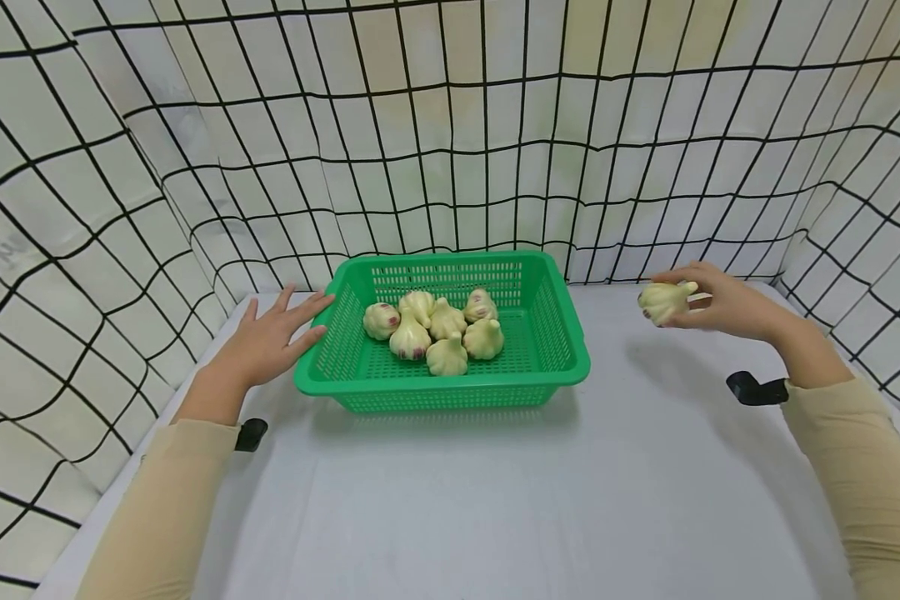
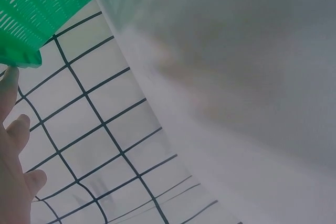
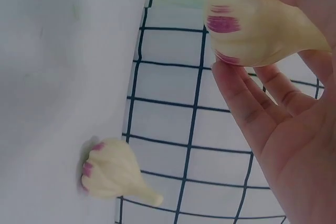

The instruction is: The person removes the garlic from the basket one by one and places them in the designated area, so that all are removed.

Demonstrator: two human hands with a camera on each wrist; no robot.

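My right hand (image 1: 727, 304) holds a garlic bulb (image 1: 662, 302) above the table, right of the green basket; the bulb is pale with purple streaks. In the right wrist view the thumb and fingers grip this bulb (image 3: 252, 24). Another garlic bulb (image 3: 113, 169) rests on the table below; in the head view I cannot see it. The left hand (image 1: 266, 337), fingers spread and fairly straight, touches the left rim of the green basket (image 1: 442, 383). In the left wrist view a fingertip meets the basket rim (image 2: 21, 59). Several garlic bulbs (image 1: 446, 321) sit clustered in the basket's left and middle.
A white cloth-covered table (image 1: 450, 492) spreads in front of the basket. Black netting (image 1: 465, 150) over white walls encloses the back and both sides, close behind the basket. Black wrist straps (image 1: 756, 389) stick out from the sleeves.
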